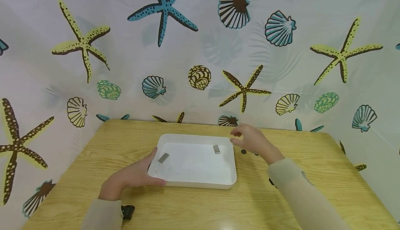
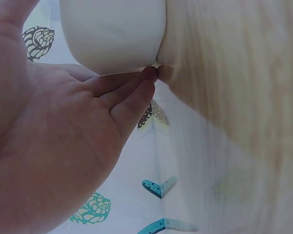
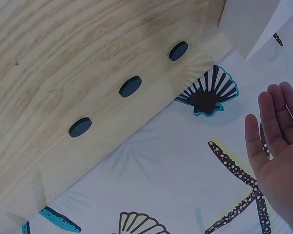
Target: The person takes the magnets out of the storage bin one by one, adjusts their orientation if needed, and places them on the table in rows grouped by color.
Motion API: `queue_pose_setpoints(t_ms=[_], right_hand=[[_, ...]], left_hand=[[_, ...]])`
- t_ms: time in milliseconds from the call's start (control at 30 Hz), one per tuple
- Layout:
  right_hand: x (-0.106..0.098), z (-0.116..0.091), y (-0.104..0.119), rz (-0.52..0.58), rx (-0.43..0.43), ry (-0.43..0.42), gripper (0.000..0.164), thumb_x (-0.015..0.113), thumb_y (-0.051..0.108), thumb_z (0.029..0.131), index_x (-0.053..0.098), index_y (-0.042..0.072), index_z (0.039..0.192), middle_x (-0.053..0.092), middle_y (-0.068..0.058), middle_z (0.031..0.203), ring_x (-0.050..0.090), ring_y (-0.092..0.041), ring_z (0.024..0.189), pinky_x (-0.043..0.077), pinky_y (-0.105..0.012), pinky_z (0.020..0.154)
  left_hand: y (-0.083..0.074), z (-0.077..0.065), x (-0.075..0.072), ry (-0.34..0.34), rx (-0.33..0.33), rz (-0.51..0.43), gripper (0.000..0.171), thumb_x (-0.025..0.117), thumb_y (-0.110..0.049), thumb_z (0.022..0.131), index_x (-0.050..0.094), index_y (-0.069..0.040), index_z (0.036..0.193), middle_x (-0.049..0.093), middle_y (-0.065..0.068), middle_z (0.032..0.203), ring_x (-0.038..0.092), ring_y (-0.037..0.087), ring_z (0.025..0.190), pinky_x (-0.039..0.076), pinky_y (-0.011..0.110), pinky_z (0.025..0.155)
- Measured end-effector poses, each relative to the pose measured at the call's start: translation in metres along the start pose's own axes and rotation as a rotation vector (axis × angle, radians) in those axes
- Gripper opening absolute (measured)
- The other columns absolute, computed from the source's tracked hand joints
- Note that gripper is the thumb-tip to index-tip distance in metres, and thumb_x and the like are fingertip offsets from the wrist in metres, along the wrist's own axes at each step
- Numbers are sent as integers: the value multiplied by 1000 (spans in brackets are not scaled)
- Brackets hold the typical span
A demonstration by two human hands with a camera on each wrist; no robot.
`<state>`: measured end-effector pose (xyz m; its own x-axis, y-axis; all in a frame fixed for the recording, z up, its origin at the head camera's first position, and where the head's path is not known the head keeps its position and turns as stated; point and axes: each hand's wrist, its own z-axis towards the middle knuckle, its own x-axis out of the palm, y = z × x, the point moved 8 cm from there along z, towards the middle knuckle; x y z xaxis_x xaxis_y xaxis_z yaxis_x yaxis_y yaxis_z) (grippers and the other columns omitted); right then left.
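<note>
A shallow white tray [image 1: 200,185] sits on the wooden table, with two small grey rectangular pieces inside: one at the left [image 1: 164,158], the other at the upper right [image 1: 216,149]. My left hand [image 1: 135,174] grips the tray's left end, thumb along the front wall and fingers at the left side. In the left wrist view, those fingers [image 2: 129,92] reach along the tray's underside edge. Near the tray's back right corner, my right hand [image 1: 253,141] hovers with fingers loosely bent and nothing visible in them. The right wrist view shows that hand [image 3: 283,146] apart from the tray [image 3: 249,27].
Right of the tray, three flat black discs [image 3: 130,87] lie in a row on the table [image 3: 49,58]; the head view shows only two, one being this disc [image 1: 243,151]. A curtain [image 1: 200,49] printed with starfish and shells hangs behind the table and along its sides.
</note>
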<state>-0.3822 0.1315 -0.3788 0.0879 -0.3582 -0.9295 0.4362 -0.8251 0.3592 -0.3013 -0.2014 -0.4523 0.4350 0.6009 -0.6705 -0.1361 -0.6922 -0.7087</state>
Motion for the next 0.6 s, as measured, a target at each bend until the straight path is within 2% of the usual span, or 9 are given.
queue_pose_setpoints(t_ms=[133, 333, 600], right_hand=[[4, 2, 4, 10, 7, 8, 34, 69, 28, 99, 71, 5, 124, 71, -8, 118, 66, -25, 111, 55, -46, 100], [11, 7, 10, -9, 0, 19, 33, 69, 29, 99, 72, 7, 123, 71, -7, 117, 66, -24, 110, 55, -44, 99], [25, 13, 20, 29, -4, 68, 34, 68, 28, 100, 70, 5, 125, 70, -8, 119, 65, -24, 112, 54, -42, 101]], left_hand=[[0, 1, 0, 3, 13, -8, 139, 86, -53, 79, -11, -2, 164, 2, 24, 173, 18, 45, 158, 25, 66, 122], [2, 0, -1, 1, -4, -6, 139, 86, -54, 79, -11, -3, 164, 3, 24, 173, 19, 45, 158, 24, 65, 123], [2, 0, 0, 2, -18, 5, 140, 86, -55, 78, -9, 1, 163, 3, 27, 172, 16, 47, 158, 23, 67, 123]])
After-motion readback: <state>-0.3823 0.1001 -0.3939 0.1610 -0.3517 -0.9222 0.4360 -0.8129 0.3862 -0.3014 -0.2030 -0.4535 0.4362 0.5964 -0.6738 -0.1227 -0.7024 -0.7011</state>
